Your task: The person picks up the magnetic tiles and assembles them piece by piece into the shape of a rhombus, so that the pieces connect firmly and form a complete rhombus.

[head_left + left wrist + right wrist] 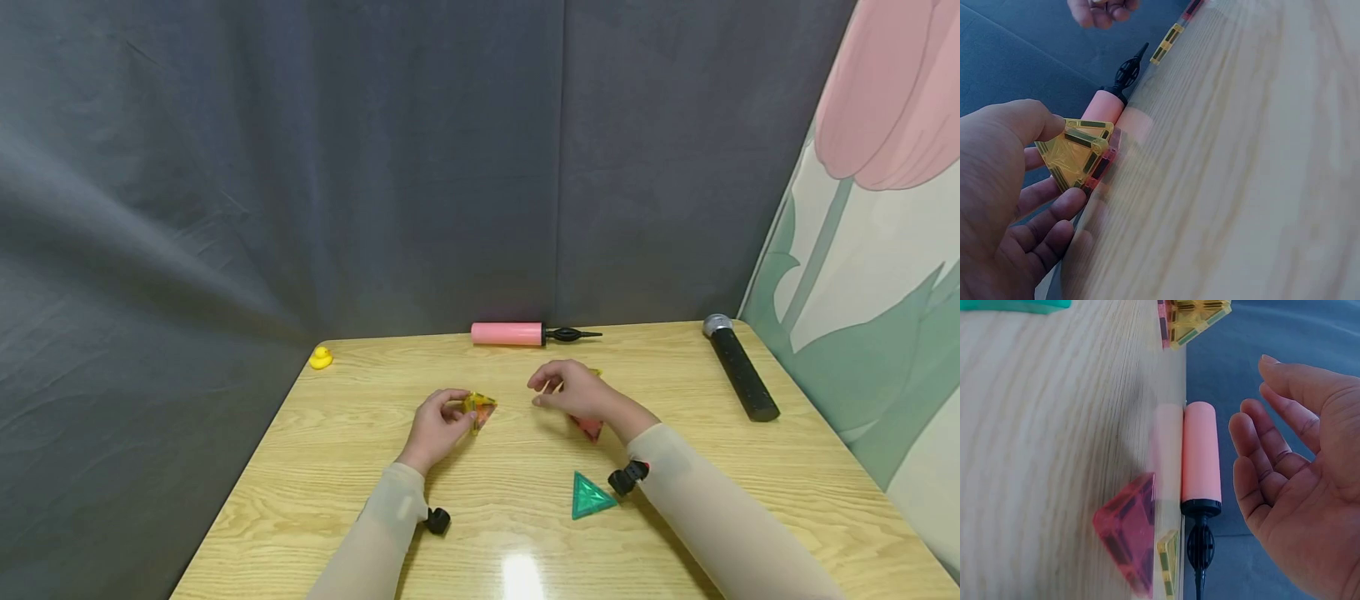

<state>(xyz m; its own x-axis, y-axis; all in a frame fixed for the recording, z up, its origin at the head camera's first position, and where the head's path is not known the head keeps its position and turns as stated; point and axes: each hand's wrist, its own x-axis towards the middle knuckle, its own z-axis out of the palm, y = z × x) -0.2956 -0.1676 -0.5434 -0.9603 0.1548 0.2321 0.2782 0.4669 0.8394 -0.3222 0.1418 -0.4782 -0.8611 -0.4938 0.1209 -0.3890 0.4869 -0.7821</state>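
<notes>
L grip (437,425) is clamped on a small build of magnetic-type tiles, digits at top & bottom edges: yellow tri. panels (1069,159) tilted together, w/ a red tile (1102,169) low down against them, base at or just above the surface (322,500); can't tell if it's touching. R grip (573,392) holds nothing, digits apart & loosely bent, palm turned twd the L; it's raised over the surface, a short gap from the build. Under/behind R grip, partly hidden in the head view, lie a red tri. tile (1129,531) & a yellow tile (1169,562) next to it; can't tell if those two touch. Nearer the person, a green tri. tile (590,496) lies flat, near the R forearm. Both wrists have a small blk cam over pale sleeves. Further out, at the back edge btwn the hands' lines: pink pump (507,333) on its side, blk nozzle pointing R. Back L corner: yellow duck (321,358). Far R: blk mic (742,371), silver head twd the back, lying at a slant. Behind it all, dk grey-blue curtain (450,167); on R, wall (915,250) w/ pink tulip & green leaf print.
</notes>
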